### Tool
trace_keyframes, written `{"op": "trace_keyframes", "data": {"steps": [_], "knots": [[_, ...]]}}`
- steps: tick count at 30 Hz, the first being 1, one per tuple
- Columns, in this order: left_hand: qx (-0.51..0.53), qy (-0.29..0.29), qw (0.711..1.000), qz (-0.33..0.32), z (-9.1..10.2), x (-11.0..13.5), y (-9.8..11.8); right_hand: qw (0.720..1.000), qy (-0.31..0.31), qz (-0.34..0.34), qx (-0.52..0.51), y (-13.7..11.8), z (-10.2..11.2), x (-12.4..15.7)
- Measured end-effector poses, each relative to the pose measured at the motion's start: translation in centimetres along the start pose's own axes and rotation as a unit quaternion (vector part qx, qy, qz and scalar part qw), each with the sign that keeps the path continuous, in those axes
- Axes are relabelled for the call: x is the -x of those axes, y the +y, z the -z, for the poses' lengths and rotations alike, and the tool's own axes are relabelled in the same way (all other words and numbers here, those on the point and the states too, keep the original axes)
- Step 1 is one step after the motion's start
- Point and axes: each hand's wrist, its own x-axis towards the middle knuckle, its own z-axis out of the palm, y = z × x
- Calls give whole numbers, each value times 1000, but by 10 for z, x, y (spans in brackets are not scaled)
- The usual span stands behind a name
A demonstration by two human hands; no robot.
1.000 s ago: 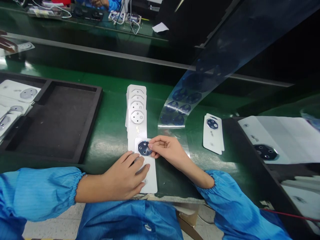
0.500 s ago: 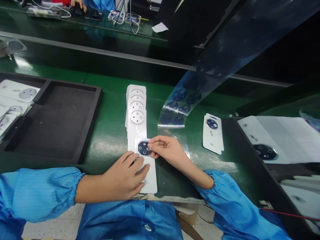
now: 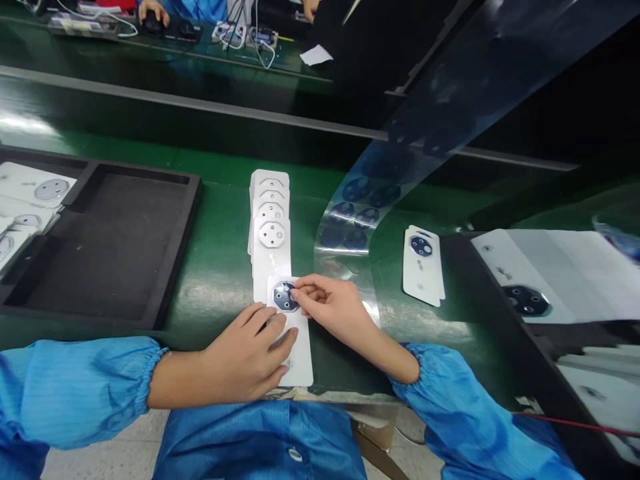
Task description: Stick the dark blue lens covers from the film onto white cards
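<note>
A white rectangular panel (image 3: pixel 303 360) lies near the table's front edge. On its upper part sits a dark blue octagonal film piece (image 3: pixel 283 299) with several round holes. My left hand (image 3: pixel 245 357) rests on the panel, fingers spread, covering its left middle. With thumb and forefinger pinched together, my right hand (image 3: pixel 337 308) grips the right edge of the film piece; the other fingers are curled. Just beyond, partly under this panel, is an overlapping row of white panels (image 3: pixel 273 263) with silvery octagons.
A clear film strip (image 3: pixel 345 217) with dark octagons curves down right of the row. Two or so panels (image 3: pixel 423 270) lie farther right. Black trays (image 3: pixel 173 257) stand left and right (image 3: pixel 533 360), holding panels. Across the bench, a person's hand (image 3: pixel 154 12) is on a mouse.
Both hands keep nearly the same place. The right fingertips have shifted slightly left and up at the film piece's edge. The whole view has moved a little.
</note>
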Motion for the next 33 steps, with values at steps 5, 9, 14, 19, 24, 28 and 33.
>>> {"op": "trace_keyframes", "data": {"steps": [5, 9, 14, 19, 24, 28, 33], "knots": [[4, -2, 1000, 2, 0, 0, 0, 922, 49, 154, 353, -6, -5, 7], [1, 0, 1000, 2, 0, 1, -1, 882, 72, 166, 435, -5, -8, 6], [-23, 10, 1000, -4, 2, 1, 1, 922, 71, 175, 337, 2, -15, -7], [-54, 97, 994, -20, -8, 1, -2, 947, 85, 111, 289, -6, -22, -14], [-126, 161, 978, -47, -25, 6, -22, 975, 78, 109, 178, -12, -20, -14], [-170, 142, 975, 4, -24, 13, -22, 994, 98, 56, 16, -13, 6, -13], [-248, 104, 963, -12, -22, 6, -25, 943, 322, 82, 9, 12, 110, -44]]}}
